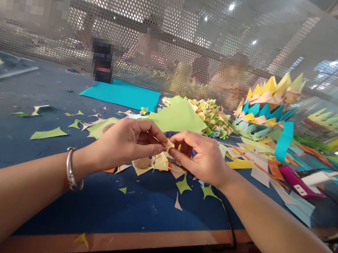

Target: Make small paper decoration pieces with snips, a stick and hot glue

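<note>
One yellow scrap [82,239] sits right on the near edge of the counter [77,210], and a little farther in, two green star-shaped offcuts [184,185] lie on the blue surface. Now the hands: the left hand [132,140] and the right hand [204,158] come fingertip to fingertip over the middle, both pinching one cream paper piece [169,145] between thumb and fingers. And it's a tiny thing, pale and yellowish, looking bent or folded, held just above a litter of pale scraps [160,161]. Its full shape? Can't call it, the fingertips cover too much. A slim dark tool [178,163] pokes out under the right hand, one end tucked from sight, so what kind it is can't be told. Something dark blue [170,134] peeks out behind the fingers, mostly hidden. Past them lies a light-green sheet [179,115], touching a heap of little folded paper shapes [216,117], with a turquoise sheet [122,94] over to the left. Right of the heap, a tiered paper stack [267,110] bristles with points. At the back, a perforated screen [190,18], the figures behind it blurred.
</note>
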`<state>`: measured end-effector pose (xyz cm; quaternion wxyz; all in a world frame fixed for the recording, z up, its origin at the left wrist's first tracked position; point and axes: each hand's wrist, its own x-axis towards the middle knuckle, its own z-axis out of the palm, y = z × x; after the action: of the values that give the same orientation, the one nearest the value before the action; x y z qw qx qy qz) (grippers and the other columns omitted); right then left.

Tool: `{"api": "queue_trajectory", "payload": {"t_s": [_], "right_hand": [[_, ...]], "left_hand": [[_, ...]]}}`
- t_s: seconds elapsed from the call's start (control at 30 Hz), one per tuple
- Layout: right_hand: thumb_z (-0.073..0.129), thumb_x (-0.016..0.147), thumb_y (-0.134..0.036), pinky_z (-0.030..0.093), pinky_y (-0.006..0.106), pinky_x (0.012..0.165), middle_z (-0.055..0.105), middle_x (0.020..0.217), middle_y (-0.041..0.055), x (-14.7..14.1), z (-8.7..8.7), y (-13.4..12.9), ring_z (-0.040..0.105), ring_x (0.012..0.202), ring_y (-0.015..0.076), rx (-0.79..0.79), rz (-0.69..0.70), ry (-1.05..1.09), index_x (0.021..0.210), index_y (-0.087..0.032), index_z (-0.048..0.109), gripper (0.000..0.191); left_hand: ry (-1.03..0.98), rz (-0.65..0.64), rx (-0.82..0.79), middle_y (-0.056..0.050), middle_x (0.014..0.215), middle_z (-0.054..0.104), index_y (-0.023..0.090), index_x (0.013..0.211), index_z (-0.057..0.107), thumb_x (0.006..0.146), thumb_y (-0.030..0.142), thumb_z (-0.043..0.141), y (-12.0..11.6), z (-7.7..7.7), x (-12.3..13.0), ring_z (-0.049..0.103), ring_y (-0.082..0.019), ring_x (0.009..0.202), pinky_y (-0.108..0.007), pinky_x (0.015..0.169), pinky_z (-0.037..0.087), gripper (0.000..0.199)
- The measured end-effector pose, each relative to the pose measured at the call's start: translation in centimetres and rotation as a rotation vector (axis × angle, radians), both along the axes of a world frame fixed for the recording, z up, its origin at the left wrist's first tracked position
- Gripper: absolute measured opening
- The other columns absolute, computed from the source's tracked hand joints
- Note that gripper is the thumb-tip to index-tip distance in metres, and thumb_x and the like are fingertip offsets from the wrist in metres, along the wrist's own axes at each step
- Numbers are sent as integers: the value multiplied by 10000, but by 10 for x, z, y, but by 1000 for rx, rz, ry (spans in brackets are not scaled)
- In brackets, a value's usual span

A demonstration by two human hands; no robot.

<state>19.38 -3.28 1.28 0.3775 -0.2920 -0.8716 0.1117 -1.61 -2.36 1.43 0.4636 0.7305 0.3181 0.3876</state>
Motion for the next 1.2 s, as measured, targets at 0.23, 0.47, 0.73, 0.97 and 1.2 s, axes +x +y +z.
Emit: {"api": "queue_trajectory", "payload": {"t_s": [0.23, 0.47, 0.73, 0.97, 1.2], "right_hand": [[644, 874, -203, 450, 188, 528, 633, 721, -3, 0, 0, 0, 541, 543, 63, 18, 7, -2, 897, -147, 631, 62], [649, 872, -200, 449, 188, 536, 641, 709, -1, 0, -1, 0, 544, 550, 65, 47, -1, -27, 886, -141, 638, 61], [643, 879, -205, 439, 198, 533, 659, 752, 14, -1, -2, 2, 559, 565, 70, 70, 25, -61, 894, -153, 642, 53], [630, 885, -211, 435, 219, 541, 659, 766, 27, -1, -5, 3, 568, 581, 84, 76, 30, -100, 884, -147, 634, 64], [624, 892, -225, 431, 218, 535, 659, 758, 23, -2, -2, 1, 557, 576, 82, 83, 25, -82, 876, -151, 632, 75]], "left_hand": [[8, -15, -33, -61, 850, 750, 161, 875, 682, 785, 212, 684, 1, 0, -2, 706, -176, 797, -301, 715, 580, 103], [24, -5, -37, -57, 830, 748, 170, 855, 682, 779, 224, 685, 2, -1, -2, 707, -180, 788, -299, 694, 576, 93], [61, 26, -74, -59, 796, 762, 191, 797, 684, 754, 234, 671, -1, 0, -1, 722, -191, 767, -296, 663, 589, 62], [109, 100, 45, -48, 768, 757, 193, 782, 692, 762, 254, 664, 0, -10, -1, 719, -198, 728, -305, 643, 596, 70], [123, 151, 134, -47, 748, 740, 175, 803, 677, 794, 272, 633, -5, -12, 2, 695, -173, 676, -269, 588, 573, 107]]}}
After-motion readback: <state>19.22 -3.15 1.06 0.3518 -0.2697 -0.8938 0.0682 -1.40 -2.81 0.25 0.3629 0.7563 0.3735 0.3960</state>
